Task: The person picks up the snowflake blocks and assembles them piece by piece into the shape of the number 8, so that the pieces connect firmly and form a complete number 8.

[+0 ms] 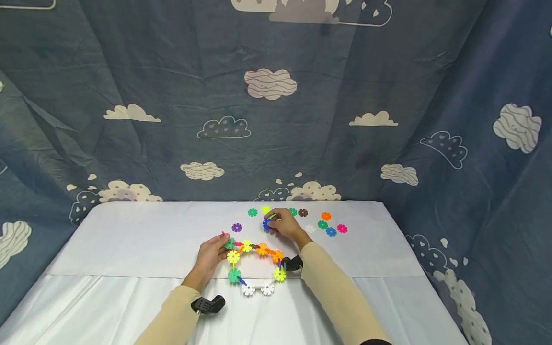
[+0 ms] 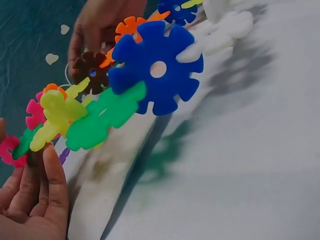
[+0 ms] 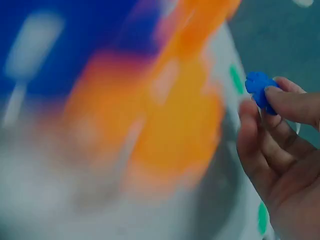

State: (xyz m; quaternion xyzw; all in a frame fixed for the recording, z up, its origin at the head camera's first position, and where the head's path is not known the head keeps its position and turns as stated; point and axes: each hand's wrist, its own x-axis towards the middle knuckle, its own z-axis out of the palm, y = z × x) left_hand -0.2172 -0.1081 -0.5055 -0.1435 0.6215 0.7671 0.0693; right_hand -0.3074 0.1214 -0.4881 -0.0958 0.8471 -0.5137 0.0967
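A ring of linked plastic snowflake discs point(image 1: 233, 257) hangs over the near part of the table, in yellow, green, orange, blue, white and other colours. My left hand point(image 1: 211, 256) grips it at the upper left, by a green disc point(image 1: 230, 243) and a pink one. In the left wrist view the ring's large blue disc point(image 2: 158, 69) stands close to the camera. Beyond the ring, my right hand point(image 1: 285, 224) pinches a loose blue disc point(image 3: 261, 92) between thumb and fingers. An orange part of the ring point(image 3: 175, 125) blurs across the right wrist view.
Loose discs lie along the far part of the white-covered table point(image 1: 151, 239). A purple disc point(image 1: 236, 227) is on the left, with a pink disc point(image 1: 342, 228), a blue disc point(image 1: 330, 232) and an orange disc point(image 1: 326, 216) on the right. Behind hangs a cloud-patterned curtain point(image 1: 302, 143).
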